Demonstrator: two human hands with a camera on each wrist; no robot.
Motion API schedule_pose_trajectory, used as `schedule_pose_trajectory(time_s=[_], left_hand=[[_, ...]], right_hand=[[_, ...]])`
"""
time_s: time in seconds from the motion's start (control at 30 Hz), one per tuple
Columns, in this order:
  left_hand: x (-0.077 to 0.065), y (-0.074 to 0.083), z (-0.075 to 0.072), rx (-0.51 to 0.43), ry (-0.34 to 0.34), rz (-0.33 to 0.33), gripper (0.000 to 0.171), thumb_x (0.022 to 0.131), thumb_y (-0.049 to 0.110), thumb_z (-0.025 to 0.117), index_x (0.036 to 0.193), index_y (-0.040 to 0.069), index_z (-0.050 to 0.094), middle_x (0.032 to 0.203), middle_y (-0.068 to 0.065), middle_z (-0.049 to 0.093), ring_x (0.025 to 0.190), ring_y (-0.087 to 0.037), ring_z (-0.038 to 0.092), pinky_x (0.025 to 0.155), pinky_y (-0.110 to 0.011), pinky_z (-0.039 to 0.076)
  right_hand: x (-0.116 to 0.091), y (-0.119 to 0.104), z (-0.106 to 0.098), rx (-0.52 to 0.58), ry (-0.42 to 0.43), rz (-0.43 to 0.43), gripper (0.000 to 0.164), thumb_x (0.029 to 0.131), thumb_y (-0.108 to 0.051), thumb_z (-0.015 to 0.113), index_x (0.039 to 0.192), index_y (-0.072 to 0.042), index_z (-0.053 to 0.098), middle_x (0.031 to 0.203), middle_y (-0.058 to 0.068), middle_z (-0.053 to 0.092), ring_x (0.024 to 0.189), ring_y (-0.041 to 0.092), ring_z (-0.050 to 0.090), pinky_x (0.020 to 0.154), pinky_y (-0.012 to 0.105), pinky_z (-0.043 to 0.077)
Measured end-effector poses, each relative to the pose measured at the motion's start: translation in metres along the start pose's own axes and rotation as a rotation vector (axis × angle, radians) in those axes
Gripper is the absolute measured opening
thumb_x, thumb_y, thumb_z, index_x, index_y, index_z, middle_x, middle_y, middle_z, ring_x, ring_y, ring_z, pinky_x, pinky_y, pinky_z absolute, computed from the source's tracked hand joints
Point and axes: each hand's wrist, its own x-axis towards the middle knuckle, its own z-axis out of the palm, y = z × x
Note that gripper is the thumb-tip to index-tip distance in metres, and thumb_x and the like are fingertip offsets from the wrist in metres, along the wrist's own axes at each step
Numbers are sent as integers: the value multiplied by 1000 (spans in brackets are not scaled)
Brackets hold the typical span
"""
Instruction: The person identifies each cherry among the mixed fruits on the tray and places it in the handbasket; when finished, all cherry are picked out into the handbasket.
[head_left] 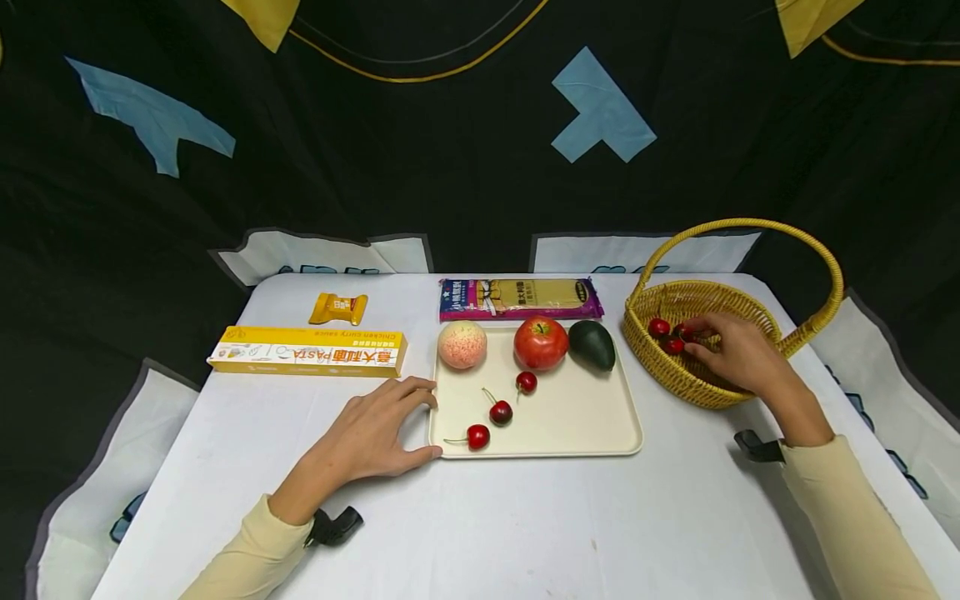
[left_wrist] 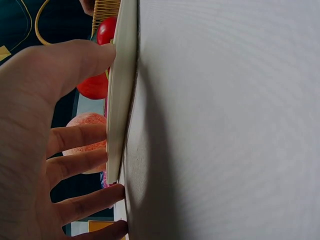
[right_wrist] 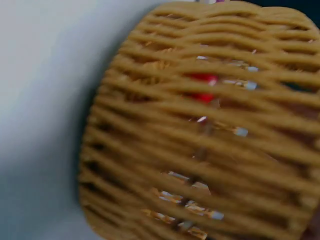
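My left hand (head_left: 375,429) rests at the left end of a cream tray (head_left: 570,425), thumb and fingertips spread against its rim (left_wrist: 122,90). On the tray lie several fruits: a peach (head_left: 462,345), a red apple (head_left: 541,343), a dark green avocado (head_left: 592,346) and three cherries, one of them near the front-left corner (head_left: 477,437). My right hand (head_left: 731,350) reaches into a wicker basket (head_left: 652,367), pinching a dark red cherry (head_left: 684,332) between thumb and fingers. Beside it in the basket is another cherry (head_left: 658,327). The right wrist view shows mostly blurred basket weave (right_wrist: 200,145).
A yellow pasta box (head_left: 307,351) lies left of the tray, with a small yellow wrapped packet (head_left: 338,309) behind it. Behind the tray is a purple-edged noodle packet (head_left: 521,299). The basket's tall handle (head_left: 750,223) arches over its opening. A white cloth (head_left: 510,533) covers the table.
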Motion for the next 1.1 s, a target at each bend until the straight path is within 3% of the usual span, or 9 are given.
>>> schedule_pose_trajectory(time_s=[0.2,0.5,0.97,1.1], left_hand=[[0,0,0,0,2,-2,59,84,69,79,127,31,68,153,8,57,128,-21,62,79,-52,57],[0,0,0,2,10,1,58,84,68,79,126,30,68,152,7,58,126,-22,63,77,-52,57],[0,0,1,2,0,-1,59,84,69,78,128,31,68,154,8,57,128,-22,62,79,-52,57],[0,-1,1,6,0,0,59,84,69,78,128,30,68,154,7,57,128,-22,62,79,-51,57]], right_hand=[[1,-16,-6,0,71,-36,35,97,-12,81,126,4,70,116,26,72,108,44,68,93,65,54],[6,-49,-13,24,103,-50,40,97,-15,81,133,-1,69,127,24,71,114,44,67,97,66,53],[18,-96,-2,106,100,-131,34,99,-16,79,130,-5,71,129,17,71,117,38,67,98,59,55],[20,-109,4,116,106,-173,32,98,-15,80,128,-8,72,123,14,73,110,34,69,92,55,59]])
